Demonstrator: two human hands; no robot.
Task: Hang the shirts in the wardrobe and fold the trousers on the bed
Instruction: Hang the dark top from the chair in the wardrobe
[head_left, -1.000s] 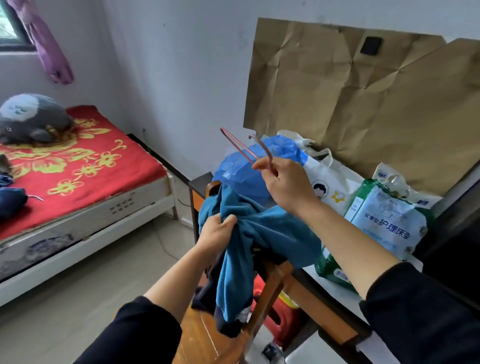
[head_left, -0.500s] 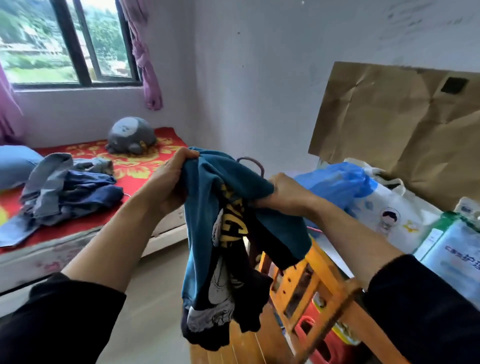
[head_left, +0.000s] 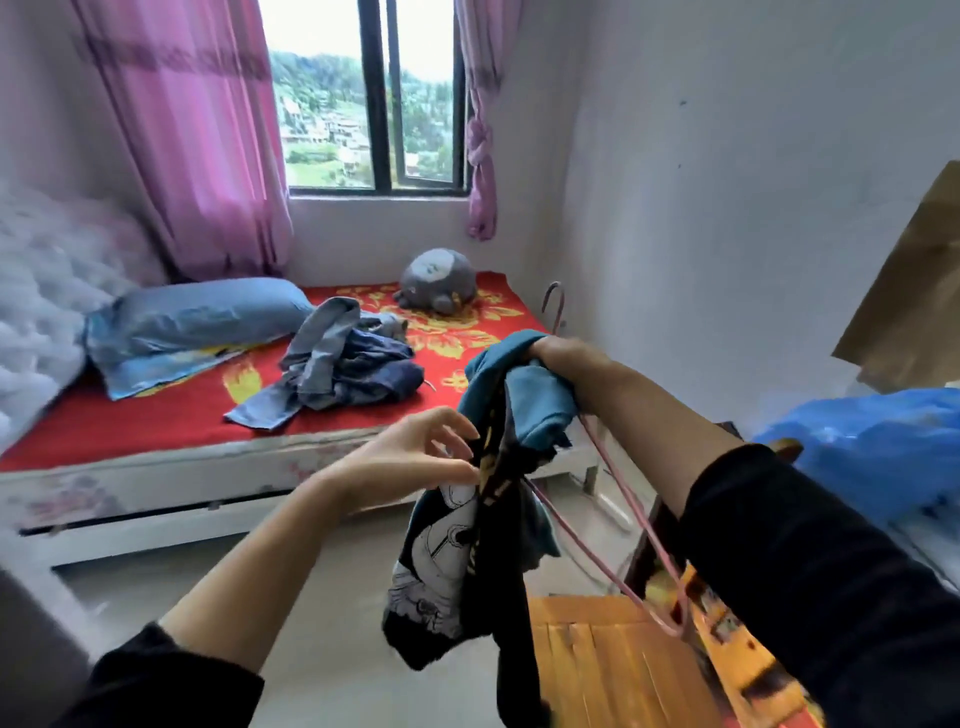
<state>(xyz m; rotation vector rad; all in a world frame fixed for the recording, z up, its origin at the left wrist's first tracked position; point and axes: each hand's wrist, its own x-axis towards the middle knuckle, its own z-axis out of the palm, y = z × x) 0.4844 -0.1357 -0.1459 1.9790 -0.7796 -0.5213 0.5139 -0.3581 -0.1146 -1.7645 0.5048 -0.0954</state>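
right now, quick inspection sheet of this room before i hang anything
surface: bed, red flowered cover
job's things: shirt hangs from right hand; hanger beside it in the same hand; trousers heaped unfolded on bed
clutter: pillow and plush toy on bed; blue bag at right
grippers: left hand open, fingertips at shirt; right hand grips shirt and hanger
cables: nothing seen
surroundings: window, pink curtains, wooden chair below the shirt

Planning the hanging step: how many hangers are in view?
1. The pink hanger hangs from the right hand, bunched together with the teal shirt. More may be hidden outside the frame.
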